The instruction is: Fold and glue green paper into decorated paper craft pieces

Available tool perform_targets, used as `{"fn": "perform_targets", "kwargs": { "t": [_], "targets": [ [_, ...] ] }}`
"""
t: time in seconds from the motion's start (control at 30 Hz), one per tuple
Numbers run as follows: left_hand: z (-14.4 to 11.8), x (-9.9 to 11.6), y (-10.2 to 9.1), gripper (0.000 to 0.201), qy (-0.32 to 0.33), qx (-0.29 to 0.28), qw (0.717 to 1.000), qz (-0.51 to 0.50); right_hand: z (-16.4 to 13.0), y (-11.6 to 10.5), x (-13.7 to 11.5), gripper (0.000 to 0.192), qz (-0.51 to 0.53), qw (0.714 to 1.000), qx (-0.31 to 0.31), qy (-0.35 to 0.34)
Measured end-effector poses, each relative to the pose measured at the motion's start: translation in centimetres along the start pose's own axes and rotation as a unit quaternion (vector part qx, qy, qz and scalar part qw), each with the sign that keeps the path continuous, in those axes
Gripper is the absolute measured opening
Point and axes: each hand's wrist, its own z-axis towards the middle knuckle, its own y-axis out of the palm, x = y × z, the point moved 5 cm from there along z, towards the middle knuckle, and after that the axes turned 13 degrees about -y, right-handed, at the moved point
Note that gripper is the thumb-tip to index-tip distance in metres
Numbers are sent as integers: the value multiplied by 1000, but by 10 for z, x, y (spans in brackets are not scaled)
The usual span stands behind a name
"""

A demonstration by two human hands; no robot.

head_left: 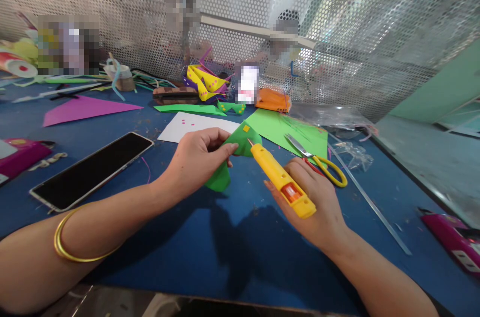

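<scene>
My left hand (202,154) pinches a bent green foam or paper piece (240,142) between thumb and fingers, above the table. A small yellow square (246,128) sits on the piece near its top. My right hand (313,197) is wrapped round a yellow pen-like tool (277,172) with a thin pointed metal tip and a reddish window near its rear end. Its tip is close to the green piece, just right of my left thumb; whether it touches, I cannot tell. Scissors (318,159) with yellow and red handles lie beyond my right hand, partly over a light green sheet (296,129).
On the blue table (180,257) lie a phone (95,169), a purple sheet (88,111) and a white sheet (198,127). Magenta devices (453,237) rest at both sides. Yellow, orange and green folded pieces (204,82) stand along a perforated metal screen (240,7).
</scene>
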Motion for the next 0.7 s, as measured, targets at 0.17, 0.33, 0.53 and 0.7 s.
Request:
{"fn": "perform_targets", "kwargs": {
  "t": [0.17, 0.33, 0.53, 0.7],
  "targets": [
    [-1, 0, 0, 20, -7, 1, 1000, 2, 0, 0, 0, 21, 8, 1000, -1, 4],
    [-2, 1, -1, 20, 0, 10, 1000, 7, 0, -1, -1, 21, 4, 1000, -2, 2],
    [-2, 1, 0, 20, 1, 7, 1000, 9, 1, 0, -1, 21, 1, 1000, -3, -1],
    [-1, 1, 1, 19, -3, 1, 1000, 0, 0, -1, -1, 22, 1, 1000, 2, 4]
  ]
}}
